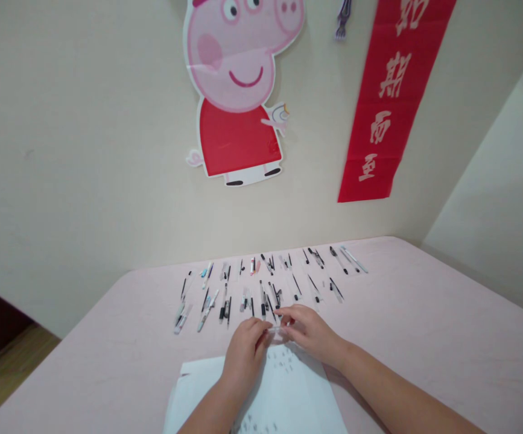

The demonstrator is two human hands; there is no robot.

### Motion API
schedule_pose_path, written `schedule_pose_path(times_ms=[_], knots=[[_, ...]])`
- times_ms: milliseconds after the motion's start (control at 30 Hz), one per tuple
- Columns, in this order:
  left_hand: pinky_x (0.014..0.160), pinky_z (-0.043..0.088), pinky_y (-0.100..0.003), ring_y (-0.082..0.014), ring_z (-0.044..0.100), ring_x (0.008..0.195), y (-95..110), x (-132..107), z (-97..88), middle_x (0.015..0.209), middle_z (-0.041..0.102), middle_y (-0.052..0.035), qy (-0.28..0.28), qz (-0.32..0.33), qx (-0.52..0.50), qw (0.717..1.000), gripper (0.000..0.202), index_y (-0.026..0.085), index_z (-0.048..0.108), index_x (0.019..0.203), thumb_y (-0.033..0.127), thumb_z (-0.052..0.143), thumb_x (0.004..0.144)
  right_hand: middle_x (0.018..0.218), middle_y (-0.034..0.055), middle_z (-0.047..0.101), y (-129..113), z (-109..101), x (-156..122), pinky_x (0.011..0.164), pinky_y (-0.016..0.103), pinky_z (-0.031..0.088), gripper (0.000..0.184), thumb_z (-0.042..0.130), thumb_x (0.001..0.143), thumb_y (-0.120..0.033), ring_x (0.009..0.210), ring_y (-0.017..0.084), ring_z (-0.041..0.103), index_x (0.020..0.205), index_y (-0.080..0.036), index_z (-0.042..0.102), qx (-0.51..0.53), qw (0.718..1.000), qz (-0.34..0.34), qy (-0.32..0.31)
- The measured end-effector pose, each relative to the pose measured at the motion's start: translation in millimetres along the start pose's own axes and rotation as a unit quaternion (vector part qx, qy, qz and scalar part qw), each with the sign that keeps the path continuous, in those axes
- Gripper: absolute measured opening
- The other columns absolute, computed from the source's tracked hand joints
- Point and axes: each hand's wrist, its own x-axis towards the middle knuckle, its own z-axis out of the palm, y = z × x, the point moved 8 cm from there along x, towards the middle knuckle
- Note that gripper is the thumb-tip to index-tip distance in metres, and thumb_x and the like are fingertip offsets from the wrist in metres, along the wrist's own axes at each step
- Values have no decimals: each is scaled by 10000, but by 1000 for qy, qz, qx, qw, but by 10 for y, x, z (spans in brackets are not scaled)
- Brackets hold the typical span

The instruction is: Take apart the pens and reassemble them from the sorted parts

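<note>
My left hand (247,348) and my right hand (310,333) meet over the far edge of the white paper (306,392). Their fingertips are closed on a small clear tube-like piece (275,330), which lies crosswise between them. It looks like a pen barrel, though the fingers cover much of it. Just beyond the fingertips lie a pen with a black grip (262,307) and several dark, thin pen parts. Small dark handwritten marks show on the paper below my hands.
Pens and loose pen parts lie in two rough rows on the pink bedsheet (120,349), including a blue-white pen (207,310) and a clear pen (354,259). Behind stands a wall with a pig cutout (240,138) and a red banner (379,114).
</note>
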Motion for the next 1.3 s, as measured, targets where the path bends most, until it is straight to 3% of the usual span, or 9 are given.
schedule_pose_path(times_ms=[333,433,600,767,967,1300], knots=[[799,464,-344,-212,599,882,-8,-5,1,912,673,-64,-5,-2,-15,1000,193,199,656,952,197,487,859,849,50,679,24,2,-4,752,315,467,246,573,843,-210,795,167,614,1075,-199,651,-12,1000,-19,13],[811,467,-343,-213,607,891,-28,-9,2,927,683,-67,2,-4,-14,1000,194,194,656,959,199,493,855,848,58,681,7,-78,-1,746,320,467,213,557,864,-239,804,177,610,1048,-191,652,-40,997,-42,42],[825,471,-351,-221,614,912,-46,-12,-3,942,691,-76,9,-11,-14,1000,206,190,658,978,230,492,862,857,81,670,129,-427,2,785,362,457,196,470,882,-172,844,208,578,935,-172,659,-179,972,-52,140],[841,469,-360,-224,613,933,-71,-14,-2,960,690,-78,10,-18,-14,1000,222,192,656,992,222,483,857,919,107,647,620,-875,-59,841,382,446,196,510,797,-118,915,242,548,886,-146,683,-340,917,44,204],[835,474,-371,-228,614,926,-85,-23,4,958,689,-82,7,-23,-14,1000,233,197,651,997,251,464,868,1047,121,655,978,-1068,-145,979,394,376,226,531,766,-147,1081,281,504,899,-132,712,-440,876,111,165],[807,491,-347,-216,628,899,-38,-21,-36,934,694,-70,18,-19,-14,1000,214,202,660,975,244,484,861,1133,158,637,1061,-1020,-164,1043,445,334,268,515,757,-131,1185,320,460,923,-112,723,-429,884,131,131]])
